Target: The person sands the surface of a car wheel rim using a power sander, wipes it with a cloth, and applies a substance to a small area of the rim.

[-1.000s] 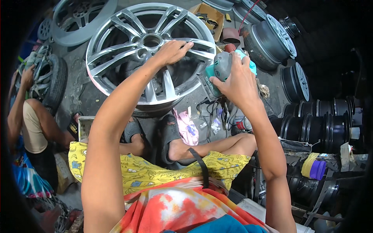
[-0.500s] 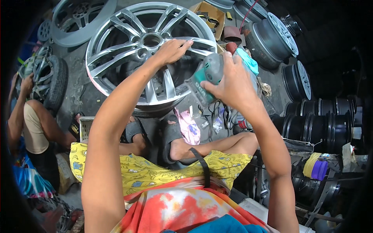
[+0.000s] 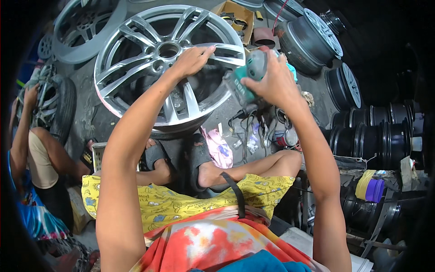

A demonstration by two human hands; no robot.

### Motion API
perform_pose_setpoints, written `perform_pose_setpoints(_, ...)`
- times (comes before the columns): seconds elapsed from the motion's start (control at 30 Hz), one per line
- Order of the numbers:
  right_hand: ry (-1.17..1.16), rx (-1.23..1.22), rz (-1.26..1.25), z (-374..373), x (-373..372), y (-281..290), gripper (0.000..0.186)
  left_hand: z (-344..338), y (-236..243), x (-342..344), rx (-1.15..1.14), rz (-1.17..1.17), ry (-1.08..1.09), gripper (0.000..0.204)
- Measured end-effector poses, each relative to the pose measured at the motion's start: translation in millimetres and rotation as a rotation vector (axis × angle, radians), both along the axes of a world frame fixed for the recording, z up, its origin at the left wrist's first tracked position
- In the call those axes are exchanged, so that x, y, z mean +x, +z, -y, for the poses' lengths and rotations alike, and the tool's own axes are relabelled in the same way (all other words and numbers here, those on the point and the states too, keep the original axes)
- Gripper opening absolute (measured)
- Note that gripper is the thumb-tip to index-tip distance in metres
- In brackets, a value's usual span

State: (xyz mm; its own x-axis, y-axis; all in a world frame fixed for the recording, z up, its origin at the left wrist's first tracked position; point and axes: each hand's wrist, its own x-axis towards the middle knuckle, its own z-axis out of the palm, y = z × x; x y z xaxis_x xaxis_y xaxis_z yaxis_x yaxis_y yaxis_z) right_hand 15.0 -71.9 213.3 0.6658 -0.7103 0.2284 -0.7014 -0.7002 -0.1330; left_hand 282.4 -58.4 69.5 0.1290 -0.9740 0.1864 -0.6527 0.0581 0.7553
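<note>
A large silver alloy wheel [image 3: 134, 74] with split spokes lies face up in front of me. My left hand [image 3: 190, 62] grips one of its upper right spokes, fingers curled over the metal. My right hand [image 3: 278, 81] is closed round a teal and grey power sander [image 3: 253, 65], held at the wheel's right edge; whether its pad touches the rim cannot be told. A light blue cloth or bag shows partly behind the sander. Cables and a pink paper-like scrap [image 3: 216, 147] lie below the wheel, near my feet.
A co-worker's hand [image 3: 31, 95] holds a wheel with tyre [image 3: 63, 102] at left. A grey rim [image 3: 63, 50] lies upper left. A cardboard box [image 3: 247, 20], upright wheels [image 3: 306, 50] and rows of black rims [image 3: 367, 140] fill the back and right. A plastic crate [image 3: 97, 152] stands beside my left foot.
My right hand with the sander went down and left along the rim, then back up. My left hand stays on the spoke. The whole view has shifted slightly.
</note>
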Motion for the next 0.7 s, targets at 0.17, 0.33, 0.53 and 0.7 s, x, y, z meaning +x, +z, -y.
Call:
perform_pose_setpoints(0.17,-0.039,-0.012,0.078,14,-3,-12,0.087,3,-1,-1,0.015,-0.047,-0.009,0.073)
perform_pose_setpoints(0.33,-0.020,0.255,0.106,-90,7,2,0.087,4,-5,15,0.079,-0.153,-0.053,0.072)
perform_pose_setpoints(0.53,-0.008,0.248,0.139,-74,2,-8,0.084,-1,-13,22,0.019,-0.113,-0.106,0.074)
perform_pose_setpoints(0.7,-0.111,0.091,0.178,43,-20,-24,0.089,1,5,-4,-0.036,-0.139,0.027,0.071)
